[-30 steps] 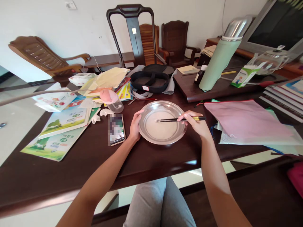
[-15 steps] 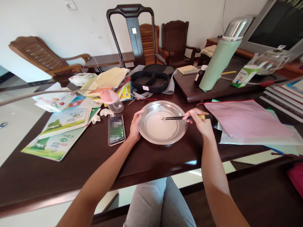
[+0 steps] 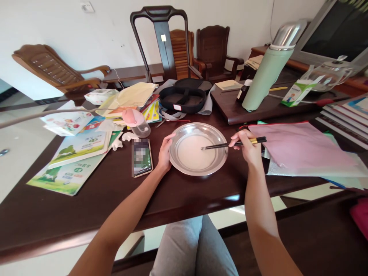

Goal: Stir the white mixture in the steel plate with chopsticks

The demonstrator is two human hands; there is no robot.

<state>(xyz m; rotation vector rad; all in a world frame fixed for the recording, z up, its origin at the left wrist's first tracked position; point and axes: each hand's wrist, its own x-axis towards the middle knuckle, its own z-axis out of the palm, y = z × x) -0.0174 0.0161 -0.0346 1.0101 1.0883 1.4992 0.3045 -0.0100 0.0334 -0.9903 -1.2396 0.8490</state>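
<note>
A round metal basin (image 3: 178, 161) stands on the dark table in front of me. In it lies a whitish, smooth mixture (image 3: 192, 153). My left hand (image 3: 165, 151) grips the basin's left rim, thumb on the edge and fingers against the outer side. Black chopsticks with gold bands (image 3: 220, 145) are held in my right hand (image 3: 247, 145), which is closed round them to the right of the basin. Their tips reach over the rim to the surface of the mixture near its middle. A phone (image 3: 142, 158) lies just left of my left hand.
Books (image 3: 77, 147), tissues and a pink-lidded clear cup (image 3: 136, 122) are on the left. Behind the basin sits a black case (image 3: 184, 100). A tall green thermos (image 3: 267, 73) rises at the back right. Pink and clear folders (image 3: 307, 143) cover the table's right side.
My right hand and the chopsticks have shifted a little to the right, and the tips slid rightward and slightly nearer me. My left hand keeps its hold on the basin.
</note>
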